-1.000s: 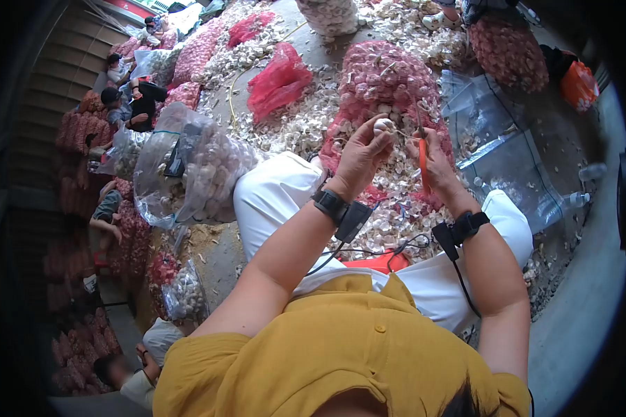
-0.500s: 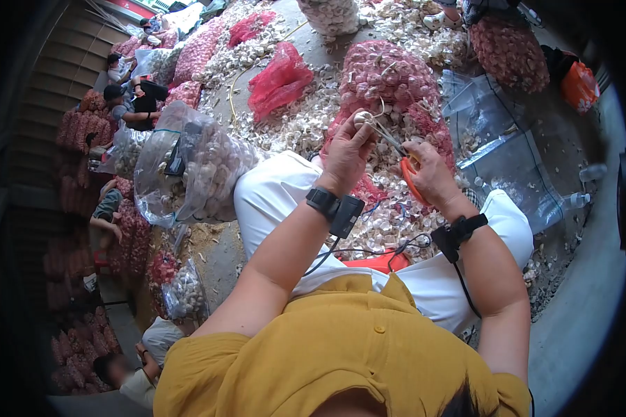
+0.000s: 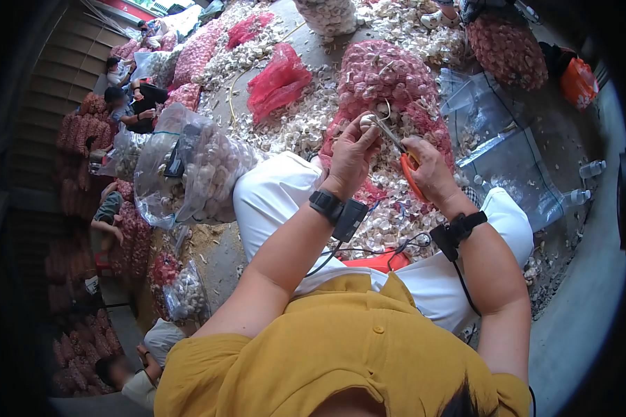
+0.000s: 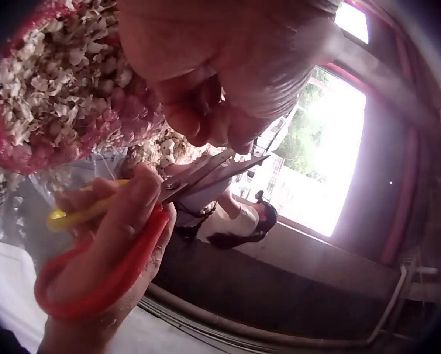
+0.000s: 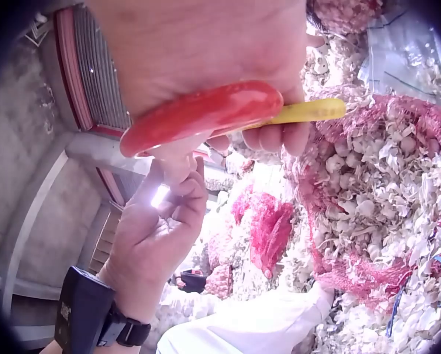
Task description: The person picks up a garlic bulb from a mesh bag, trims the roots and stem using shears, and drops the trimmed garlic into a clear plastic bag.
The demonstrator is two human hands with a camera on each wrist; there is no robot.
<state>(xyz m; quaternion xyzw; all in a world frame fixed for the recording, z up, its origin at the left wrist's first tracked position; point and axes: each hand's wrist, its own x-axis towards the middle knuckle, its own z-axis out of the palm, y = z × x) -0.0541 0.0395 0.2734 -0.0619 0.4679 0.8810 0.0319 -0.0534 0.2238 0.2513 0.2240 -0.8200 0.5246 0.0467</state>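
Observation:
In the head view my left hand [image 3: 351,156] pinches a whitish garlic bulb [image 3: 366,122] between thumb and fingers, with a thin stem [image 3: 387,108] curving up beside it. My right hand [image 3: 432,172] grips a pair of scissors [image 3: 406,177] by its looped handles. Their blades point up and left, tips right at the bulb. From the left wrist the scissors show one red handle [image 4: 106,295] and one yellow handle [image 4: 87,214], with the blades slightly parted under the left fingers. The bulb is hidden behind the hand there.
Before me stands a pink mesh sack [image 3: 389,73] of garlic, its lower part open over loose bulbs and peelings. A clear bag [image 3: 215,163] of garlic is at my left, plastic sheets [image 3: 508,167] at my right. Other people [image 3: 129,104] sit along the left.
My left hand has shifted left with the garlic bulb. The scissors, upright a second ago, have swung to point up-left at the bulb. Over the last half second the hands barely move.

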